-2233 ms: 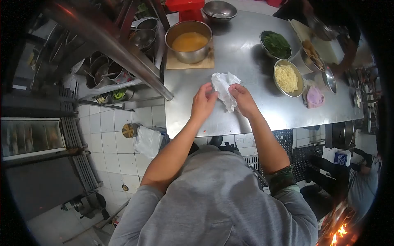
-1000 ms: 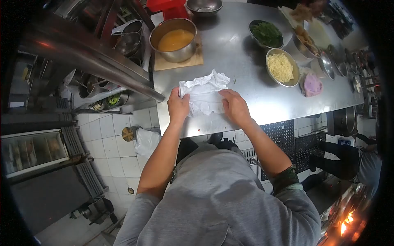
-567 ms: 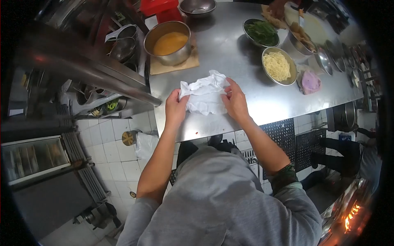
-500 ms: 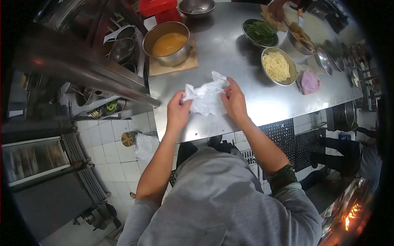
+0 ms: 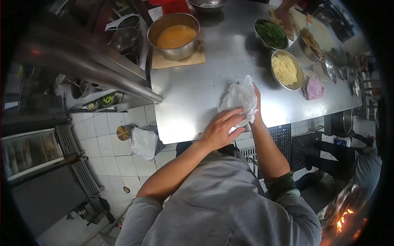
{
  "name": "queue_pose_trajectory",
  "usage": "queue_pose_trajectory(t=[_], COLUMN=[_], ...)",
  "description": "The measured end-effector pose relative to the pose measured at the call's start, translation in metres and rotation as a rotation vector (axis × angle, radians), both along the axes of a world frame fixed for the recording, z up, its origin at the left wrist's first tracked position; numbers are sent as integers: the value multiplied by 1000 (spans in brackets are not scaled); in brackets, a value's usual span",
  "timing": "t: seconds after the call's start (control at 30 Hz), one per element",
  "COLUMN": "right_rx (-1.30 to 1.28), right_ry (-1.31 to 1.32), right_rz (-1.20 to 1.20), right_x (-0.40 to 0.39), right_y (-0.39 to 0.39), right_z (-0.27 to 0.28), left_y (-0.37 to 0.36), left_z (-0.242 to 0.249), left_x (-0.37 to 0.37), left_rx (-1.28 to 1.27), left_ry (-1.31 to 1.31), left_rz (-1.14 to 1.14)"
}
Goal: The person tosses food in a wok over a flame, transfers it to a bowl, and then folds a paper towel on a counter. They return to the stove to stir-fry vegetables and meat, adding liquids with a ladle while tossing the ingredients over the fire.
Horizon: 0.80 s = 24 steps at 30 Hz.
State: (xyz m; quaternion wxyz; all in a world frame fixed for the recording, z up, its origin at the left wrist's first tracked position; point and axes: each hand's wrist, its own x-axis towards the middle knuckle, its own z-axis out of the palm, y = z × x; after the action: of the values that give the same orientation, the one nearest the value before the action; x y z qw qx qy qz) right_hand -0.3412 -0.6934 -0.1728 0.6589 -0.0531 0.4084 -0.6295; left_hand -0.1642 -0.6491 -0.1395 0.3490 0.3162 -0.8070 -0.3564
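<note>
A crumpled white plastic bag (image 5: 239, 97) is at the front edge of the steel table (image 5: 184, 102). My right hand (image 5: 257, 102) is behind its right side, fingers mostly hidden by the bag and closed round it. My left hand (image 5: 223, 128) lies against the bag's lower left part, its fingers spread and pointing right. A bowl of noodles (image 5: 284, 70) and a bowl of green leaves (image 5: 271, 34) stand beyond, to the right. Farther left, a steel pot of orange liquid (image 5: 174, 37) rests on a board.
A metal post (image 5: 135, 88) crosses the table's left side. A purple bundle (image 5: 314, 87) sits right of the noodles. Another person's hand (image 5: 283, 16) is at the far edge. One more person (image 5: 365, 164) stands at right, near flames (image 5: 342, 220).
Both hands have moved right with the bag. My left hand no longer pinches its left edge and now lies across its lower part. The bag is more bunched up and upright.
</note>
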Motion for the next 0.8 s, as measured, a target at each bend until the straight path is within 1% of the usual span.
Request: queue_pose_trajectory(t=[0.03, 0.07, 0.1, 0.17, 0.23, 0.27, 0.33, 0.37, 0.43, 0.53, 0.6, 0.73, 0.8], right_rx=[34, -79, -192, -293, -275, -266, -231, -212, -227, -251, -283, -183, -144], right_ry=[-50, 155, 360, 482, 321, 604, 303, 152, 177, 165, 168, 232, 302], right_rz=[-5, -4, -2, 18, 52, 131, 85, 61, 62, 53, 75, 68, 60], right_x=[1, -6, -17, -33, -45, -53, -82, -85, -94, -93, -92, -92, -90], right_y=[3, 6, 11, 20, 32, 36, 43, 44, 56, 61, 63, 63, 62], right_z=[13, 0, -24, -36, -23, -16, -49, -50, -52, -43, -42, -49, -46], left_y=[-2, -5, -10, -22, -46, -57, -77, -83, -89, -98, -102, -111, -112], left_z=[5, 8, 2, -21, -38, -43, -47, -45, -42, -39, -42, -52, -50], left_x=[2, 5, 9, 19, 24, 26, 26, 22, 15, 10, 12, 17, 17], left_rx=[-28, -57, -24, 41, 62, 89, 137, 115, 75, 190, 198, 197, 123], left_ry=[6, 11, 22, 40, -27, -44, -78, -147, -287, -364, -374, -356, -305], left_rz=[0, 0, 79, 234, 484, 515, 575, 580, 589, 622, 622, 648, 599])
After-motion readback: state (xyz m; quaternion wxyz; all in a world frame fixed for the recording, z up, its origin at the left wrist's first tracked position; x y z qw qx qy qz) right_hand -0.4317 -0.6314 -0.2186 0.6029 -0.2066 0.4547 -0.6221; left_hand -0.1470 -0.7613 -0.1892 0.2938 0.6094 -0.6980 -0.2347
